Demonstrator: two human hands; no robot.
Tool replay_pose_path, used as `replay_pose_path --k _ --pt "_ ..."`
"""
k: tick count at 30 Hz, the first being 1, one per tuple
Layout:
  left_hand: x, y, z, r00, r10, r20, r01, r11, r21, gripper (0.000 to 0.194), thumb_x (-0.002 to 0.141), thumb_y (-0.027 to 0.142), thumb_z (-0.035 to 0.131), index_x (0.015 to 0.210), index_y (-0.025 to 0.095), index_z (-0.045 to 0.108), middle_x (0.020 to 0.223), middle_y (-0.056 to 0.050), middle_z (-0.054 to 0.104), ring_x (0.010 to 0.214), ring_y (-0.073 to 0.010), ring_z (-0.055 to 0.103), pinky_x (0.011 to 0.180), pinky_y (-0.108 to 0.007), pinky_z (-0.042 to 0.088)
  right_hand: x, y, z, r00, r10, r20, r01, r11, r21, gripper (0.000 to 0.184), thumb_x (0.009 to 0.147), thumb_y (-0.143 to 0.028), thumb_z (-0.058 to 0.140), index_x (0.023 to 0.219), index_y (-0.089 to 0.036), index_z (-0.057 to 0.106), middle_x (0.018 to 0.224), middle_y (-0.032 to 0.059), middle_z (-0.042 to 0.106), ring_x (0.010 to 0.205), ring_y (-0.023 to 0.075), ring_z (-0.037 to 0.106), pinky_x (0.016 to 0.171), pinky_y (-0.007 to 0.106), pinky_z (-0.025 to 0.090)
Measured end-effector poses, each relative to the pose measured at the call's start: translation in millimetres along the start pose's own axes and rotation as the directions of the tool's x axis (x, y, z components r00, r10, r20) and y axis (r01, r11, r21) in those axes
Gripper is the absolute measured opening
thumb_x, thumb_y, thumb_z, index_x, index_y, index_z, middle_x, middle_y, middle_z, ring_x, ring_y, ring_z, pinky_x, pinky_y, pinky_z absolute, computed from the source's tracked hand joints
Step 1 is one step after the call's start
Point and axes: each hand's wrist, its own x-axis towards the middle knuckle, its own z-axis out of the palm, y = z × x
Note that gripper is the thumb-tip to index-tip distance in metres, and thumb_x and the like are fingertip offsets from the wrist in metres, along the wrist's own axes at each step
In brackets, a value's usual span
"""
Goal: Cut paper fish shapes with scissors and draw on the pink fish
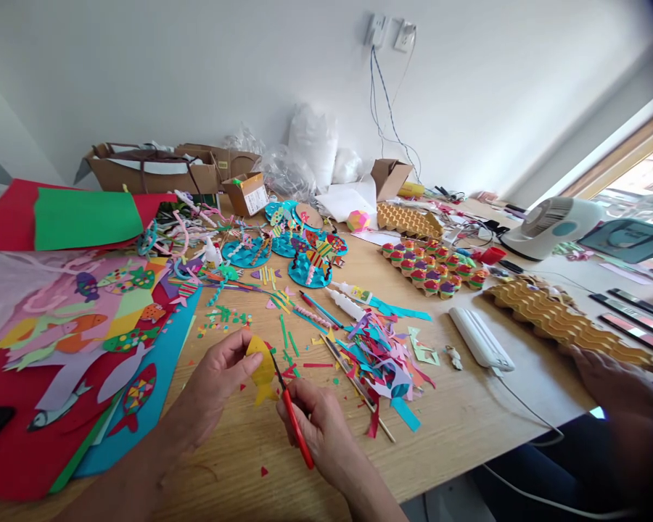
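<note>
Between thumb and fingers, my left hand (223,377) pinches a yellow fish cutout (262,362), held upright above the wooden table (223,471). Red-handled scissors (294,424) are gripped in my right hand (318,424). Their dark blades lie along the right edge of the fish; whether they cut into it I cannot tell. Small red and green paper scraps (291,341) lie around and behind my hands. To the right is a heap of colourful paper strips (386,355) with a wooden stick across its near side.
Coloured sheets (33,449) with fish cutouts cover the left side. Farther back stand decorated blue discs (310,272) and glue bottles (347,304). A painted egg tray (435,268) and white power bank (482,339) sit right. Another person's hand (604,377) rests by a plain egg tray (566,319).
</note>
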Motion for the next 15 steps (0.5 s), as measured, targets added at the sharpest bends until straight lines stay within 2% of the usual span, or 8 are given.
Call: replay_pose_path --k 10,15 --pt "-2.1 -1.2 -0.8 0.999 -0.009 0.051 0.007 0.999 0.043 0.005 0.076 0.023 0.057 0.078 0.019 0.059 0.075 0.002 0.06 0.074 -0.0149 0.053 0.071 -0.024 0.042 -1.4 -0.3 -0.3 1.0 0.007 0.013 -0.008 0.999 0.034 0.029 0.086 -0.034 0.043 0.062 -0.018 0.04 0.052 -0.0045 0.041 0.05 0.0081 0.033 0.047 0.021 0.023" --pt "-2.1 -0.2 0.6 0.999 -0.032 0.032 0.031 0.999 0.041 0.007 0.074 0.023 0.058 0.079 0.019 0.06 0.075 0.002 0.062 0.075 -0.016 0.054 0.071 -0.024 0.042 -1.5 0.7 -0.2 1.0 0.004 0.01 -0.005 0.999 0.049 0.032 0.087 -0.038 0.041 0.061 -0.018 0.04 0.051 -0.0046 0.039 0.049 0.0082 0.032 0.047 0.021 0.023"
